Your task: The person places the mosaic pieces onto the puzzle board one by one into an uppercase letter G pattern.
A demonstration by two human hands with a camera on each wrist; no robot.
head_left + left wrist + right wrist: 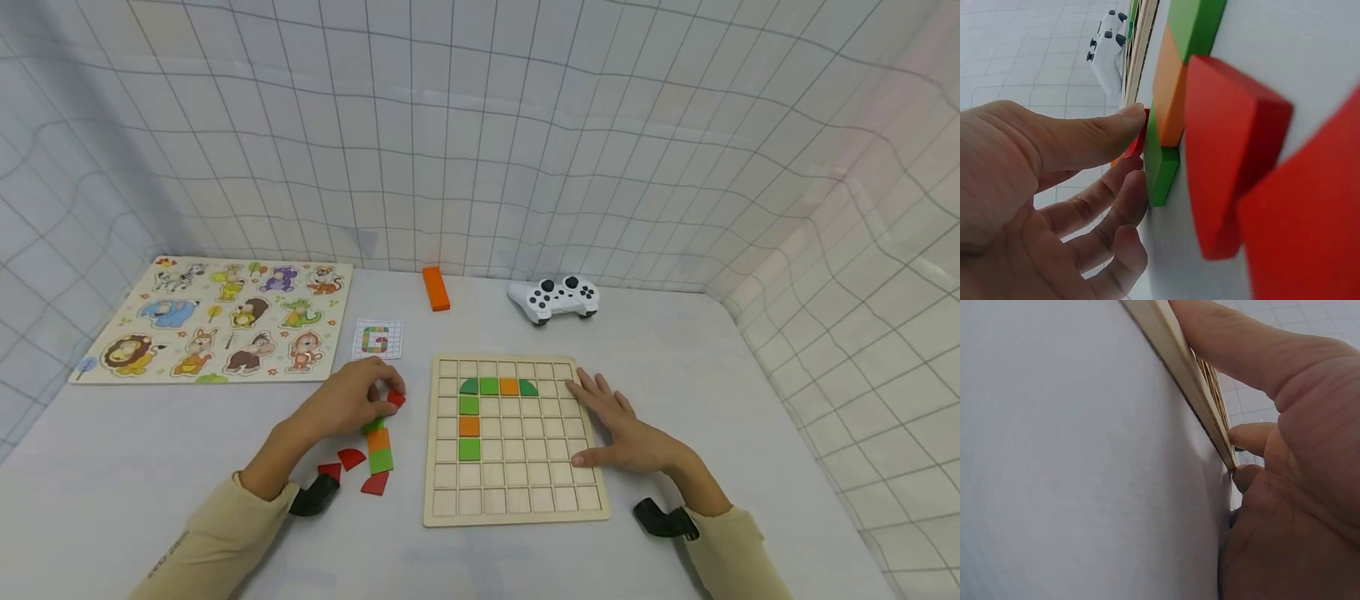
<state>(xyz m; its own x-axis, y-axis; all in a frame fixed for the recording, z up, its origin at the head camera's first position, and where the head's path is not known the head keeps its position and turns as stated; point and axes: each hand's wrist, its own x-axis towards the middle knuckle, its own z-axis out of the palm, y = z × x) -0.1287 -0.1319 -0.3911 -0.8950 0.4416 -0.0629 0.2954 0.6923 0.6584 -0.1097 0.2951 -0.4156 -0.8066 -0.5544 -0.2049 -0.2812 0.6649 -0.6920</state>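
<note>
My left hand (341,400) pinches a small red tile (396,398) between thumb and fingertips, just left of the wooden grid board (520,451). Below it lie loose tiles: an orange square (378,439), a green square (381,461) and several red pieces, one a quarter-round (351,458). On the board, a row of green and orange tiles runs along the upper part, with a dark green quarter-round (468,387) at its left end. A column of squares goes down from there, ending in a green one (469,449). My right hand (630,437), fingers spread, rests at the board's right edge.
A pattern card (377,339) lies beyond the left hand, beside an animal puzzle board (213,321). An orange block (436,288) and a white game controller (555,298) sit at the back. White grid-lined sheeting (465,150) rises behind the table.
</note>
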